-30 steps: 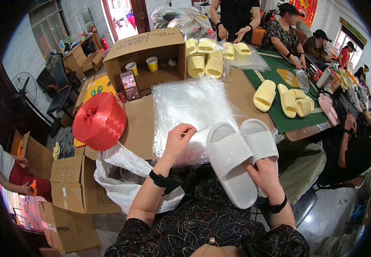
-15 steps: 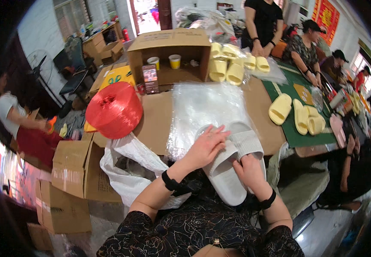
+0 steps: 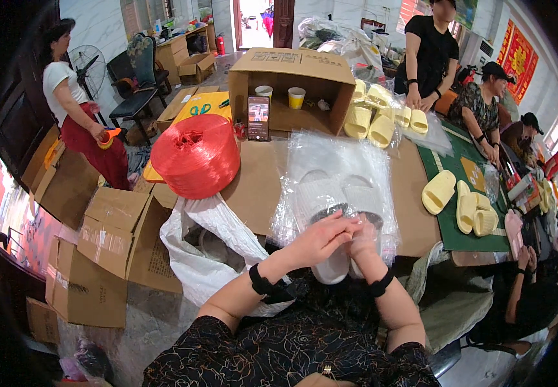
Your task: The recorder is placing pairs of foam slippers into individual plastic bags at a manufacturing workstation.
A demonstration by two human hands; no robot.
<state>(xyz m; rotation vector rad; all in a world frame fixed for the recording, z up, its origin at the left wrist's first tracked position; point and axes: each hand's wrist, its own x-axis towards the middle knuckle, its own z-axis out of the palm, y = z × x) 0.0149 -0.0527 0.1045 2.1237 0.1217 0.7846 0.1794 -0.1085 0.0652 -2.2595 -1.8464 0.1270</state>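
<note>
Bagging looks underway: our left hand [image 3: 321, 238] and right hand [image 3: 364, 240] pinch the clear bag [image 3: 337, 171] around white slippers [image 3: 333, 200]; next, we judge, closing its near mouth.

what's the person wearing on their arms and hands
Both hands are bare, with no gloves. The left hand has a black band at its wrist, and the right hand has a matching black band. The forearms are uncovered; a dark top with a fine light swirling pattern ends in short sleeves near the elbows.

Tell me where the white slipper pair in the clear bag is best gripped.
Probably at the heel end of the white slippers, from the near edge: the heels overhang the table toward the person, where both hands meet at the clear bag mouth.
</note>
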